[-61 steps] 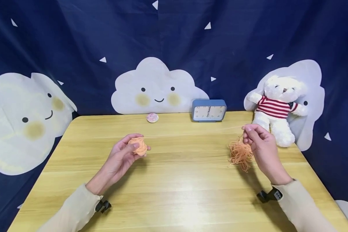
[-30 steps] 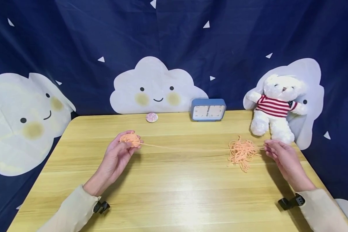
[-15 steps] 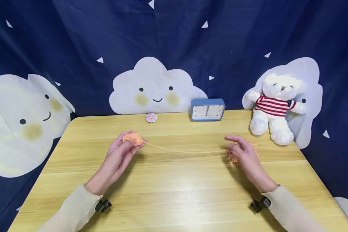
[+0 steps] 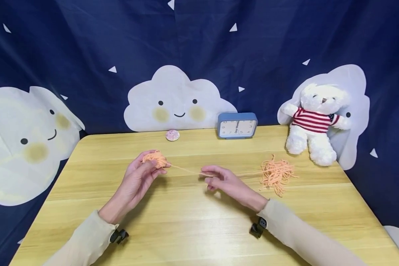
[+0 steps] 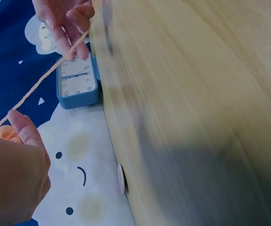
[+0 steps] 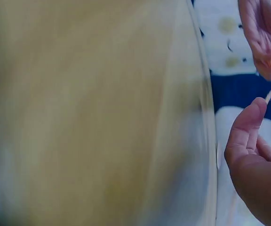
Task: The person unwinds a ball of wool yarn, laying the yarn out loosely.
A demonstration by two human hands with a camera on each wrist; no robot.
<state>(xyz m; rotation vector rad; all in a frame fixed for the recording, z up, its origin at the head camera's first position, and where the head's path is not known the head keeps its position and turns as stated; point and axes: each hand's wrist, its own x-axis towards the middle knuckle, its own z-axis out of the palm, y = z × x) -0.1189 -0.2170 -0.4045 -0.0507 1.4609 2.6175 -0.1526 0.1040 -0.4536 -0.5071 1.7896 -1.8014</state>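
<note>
Pale wood-grain table (image 4: 186, 229) beneath me; my left hand (image 4: 139, 174) floats toward nine o'clock from my right hand (image 4: 227, 183). Over at three, the loose tangle of peach yarn (image 4: 276, 174) lies. My left thumb and fingers clamp a smaller wound bundle of peach yarn (image 4: 155, 159). A thin peach strand (image 4: 186, 169) meets my right fingertips; pinched or not, I can't tell.

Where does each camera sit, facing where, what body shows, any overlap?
Head: on the head, facing forward and down at the wooden table; left hand, right hand, sleeves show.
Left wrist: on that wrist, facing desk clock and curtain, sideways; left hand near, right hand beyond.
Right wrist: on that wrist, facing table and curtain; right hand near, left hand beyond.
Head and left wrist share the clock and yarn strand.
</note>
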